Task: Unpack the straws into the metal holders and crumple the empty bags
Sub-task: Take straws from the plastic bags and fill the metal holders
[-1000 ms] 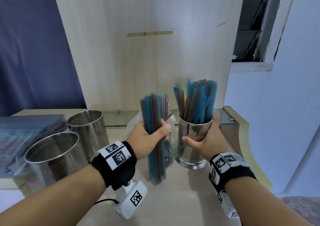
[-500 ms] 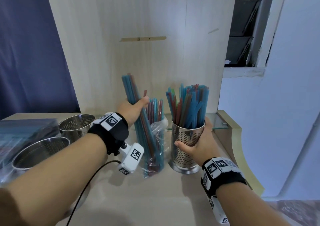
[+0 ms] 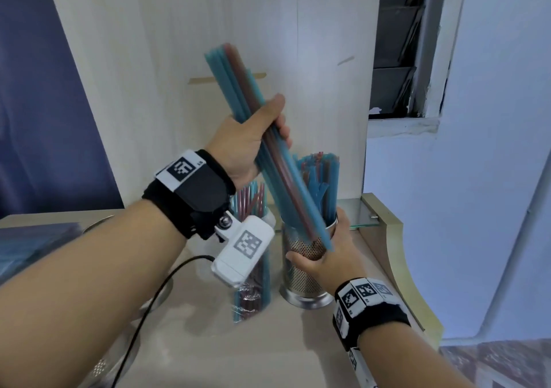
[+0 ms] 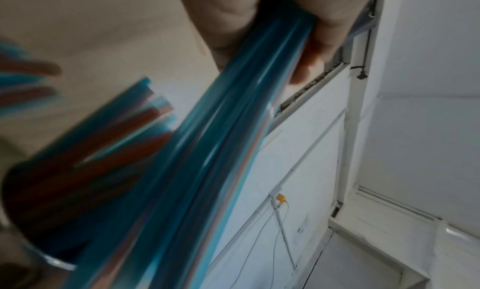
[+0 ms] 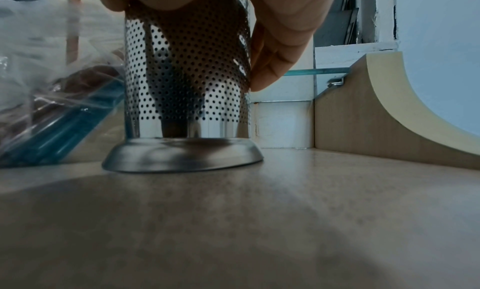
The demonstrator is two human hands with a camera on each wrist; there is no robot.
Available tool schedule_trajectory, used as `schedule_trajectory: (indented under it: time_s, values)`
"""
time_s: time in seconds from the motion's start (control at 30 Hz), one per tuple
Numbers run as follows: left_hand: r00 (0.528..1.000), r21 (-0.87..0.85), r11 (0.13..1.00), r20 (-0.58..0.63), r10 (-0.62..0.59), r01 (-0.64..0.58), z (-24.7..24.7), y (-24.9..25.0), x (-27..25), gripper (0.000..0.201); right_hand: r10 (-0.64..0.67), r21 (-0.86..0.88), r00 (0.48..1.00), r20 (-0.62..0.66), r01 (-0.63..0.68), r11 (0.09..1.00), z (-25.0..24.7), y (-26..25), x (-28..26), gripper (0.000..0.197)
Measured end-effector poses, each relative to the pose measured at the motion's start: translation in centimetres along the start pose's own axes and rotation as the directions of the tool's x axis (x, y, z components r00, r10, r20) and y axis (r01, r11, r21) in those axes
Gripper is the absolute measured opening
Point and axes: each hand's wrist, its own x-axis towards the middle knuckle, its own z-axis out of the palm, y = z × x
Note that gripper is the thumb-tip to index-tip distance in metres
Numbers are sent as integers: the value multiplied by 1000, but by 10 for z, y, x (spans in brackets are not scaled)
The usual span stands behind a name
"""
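— What did the left hand [image 3: 247, 143] have?

— A bundle of straws [image 3: 268, 149], blue with some reddish ones, clenched in the fist with the thumb across the front. The bundle was raised and tilted, upper end toward the wood panel [image 3: 179, 60], lower end slanting down to the right, in front of the holder [image 3: 304, 271]. In the left wrist view the same straws [image 4: 221, 149] ran diagonally out from under the fingers [image 4: 322, 38].

— Had the lower end gone into the holder?

— Hard to say; that end was motion-blurred in the head view, and it seemed to lie across the rim rather than inside.

— And the right hand [image 3: 325, 256]?

— Wrapped around the holder, thumb on the near side, fingers round the far side. The right wrist view showed the fingers [image 5: 272, 53] pressed on the perforated wall of the holder [image 5: 187, 84], its flared base flat on the table [image 5: 259, 221].

— Was the holder empty?

— No, it already stood packed with upright straws (blue, reddish).

— The bag?

— The bag [image 3: 253, 283] stood just left of the holder on the table [image 3: 238, 355], partly behind the left wrist camera, with straws still in it. From the right wrist, the bag [image 5: 52, 100] touched or nearly touched the holder's side.
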Motion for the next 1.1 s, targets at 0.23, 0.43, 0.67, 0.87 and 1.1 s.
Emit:
schedule_trajectory:
  time_s: [0.23,0.43,0.67,0.87,1.1]
  values:
    - [906,90,961,-321,277,-262,20,-20,11,29,-26,27,999,-34,27,999,-1,0,-1,119]
    - [907,375,885,-204,369,-275,-4,-12,21,35,-42,21,999,-26,43,999,-6,-2,-2,110]
    - [922,383,885,-167,348,-265,-4,-27,33,26,-29,44,999,-19,30,999,-6,-2,-3,113]
    - [930,281,949,-288,228,-145,-3,-54,37,29,-7,31,1000,-14,8,999,-5,-2,-3,113]
    - [916,465,871,-263,303,-154,6,-74,16,31,-17,9,1000,-24,17,1000,-4,-1,-2,116]
